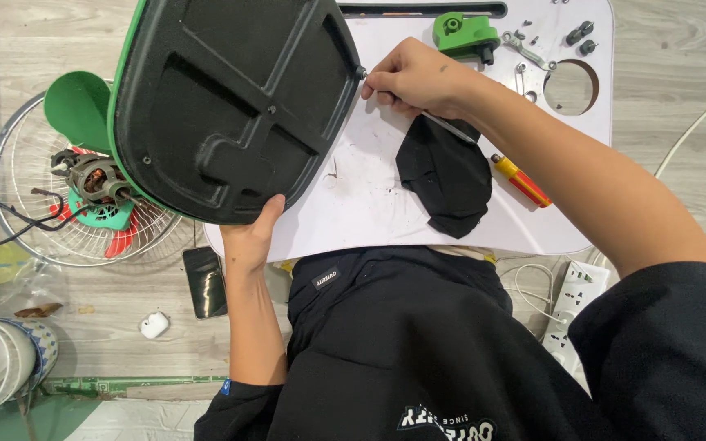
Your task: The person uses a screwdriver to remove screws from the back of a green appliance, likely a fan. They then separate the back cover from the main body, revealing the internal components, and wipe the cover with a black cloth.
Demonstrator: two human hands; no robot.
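White surface (369, 204), frame centre: left hand (248, 237) grips the tilted black base (230, 106); right hand (410, 77) pinches a screwdriver (451, 126), which could slip off the rim screw.

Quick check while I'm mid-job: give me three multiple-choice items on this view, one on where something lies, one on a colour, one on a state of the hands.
1. Where does the red and yellow screwdriver lie?
A. on the white tray, right of the black cloth
B. on the wire fan guard
C. on the wooden floor by the phone

2. What colour is the rim of the black fan base?
A. red
B. green
C. white

3. What is the left hand doing?
A. resting flat on the floor
B. holding the screwdriver
C. propping the base's lower edge

Answers: 
1 A, it rests on the white tray beside the black cloth. 
2 B, a green edge runs along the base's left side. 
3 C, its thumb presses the base's lower edge while the right hand works a thin metal tool at the base's right edge.
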